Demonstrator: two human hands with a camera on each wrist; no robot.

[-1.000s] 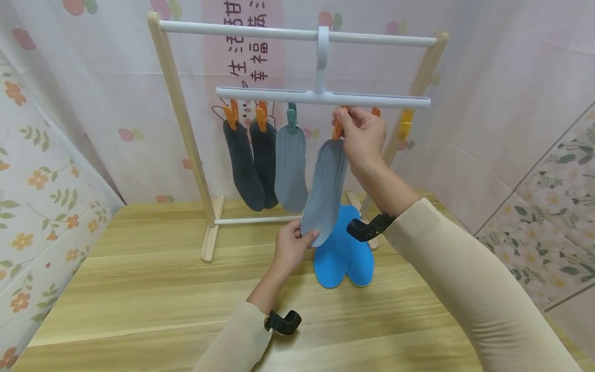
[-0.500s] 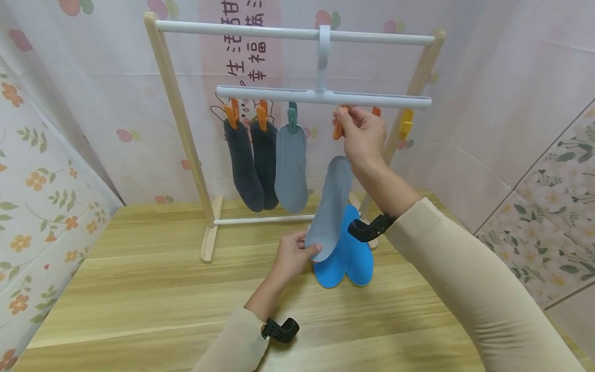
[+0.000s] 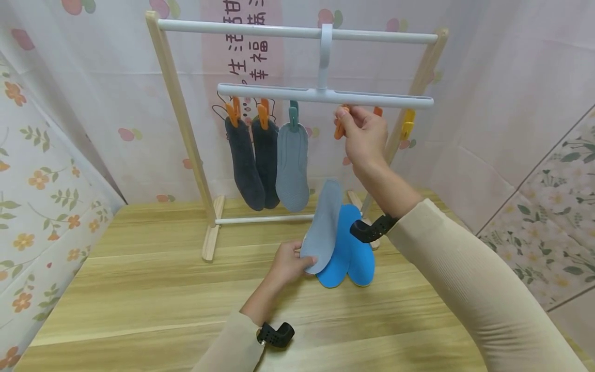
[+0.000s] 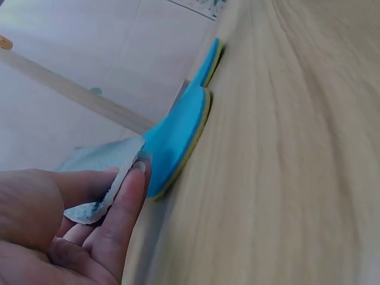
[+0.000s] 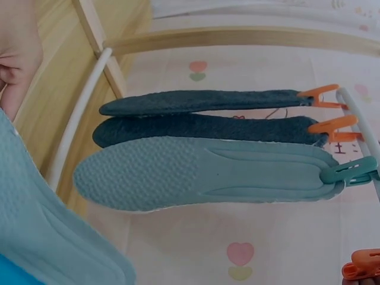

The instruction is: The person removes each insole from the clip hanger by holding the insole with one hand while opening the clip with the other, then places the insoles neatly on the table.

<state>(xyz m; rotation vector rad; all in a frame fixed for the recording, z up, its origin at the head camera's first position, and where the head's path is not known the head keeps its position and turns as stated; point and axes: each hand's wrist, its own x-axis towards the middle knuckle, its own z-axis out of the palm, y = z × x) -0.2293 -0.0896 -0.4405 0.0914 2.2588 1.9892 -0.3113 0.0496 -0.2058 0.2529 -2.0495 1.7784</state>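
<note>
My left hand (image 3: 289, 263) pinches the lower end of a grey insole (image 3: 324, 227), thumb on its face, and holds it tilted just above two blue insoles (image 3: 360, 258) on the table. In the left wrist view the thumb and fingers grip the grey insole's edge (image 4: 119, 178). Up at the hanger bar (image 3: 325, 96), my right hand (image 3: 367, 137) pinches an orange clothespin (image 3: 340, 129) with no insole in it. Left of that hand, another grey insole (image 3: 292, 168) hangs from a green clothespin (image 3: 294, 116). Two dark insoles (image 3: 245, 165) hang from orange clothespins (image 3: 233, 113).
The hanger hooks over the white top rod (image 3: 241, 28) of a wooden rack (image 3: 178, 113). A red-orange clip (image 3: 378, 111) and a yellow clothespin (image 3: 407, 124) sit on the bar's right side. A lower white rod (image 3: 260, 219) crosses above the wooden table (image 3: 153, 299).
The grey insole has come out of the orange clothespin. My left hand has lowered it toward the blue insoles, while my right hand stays at the clothespin.
</note>
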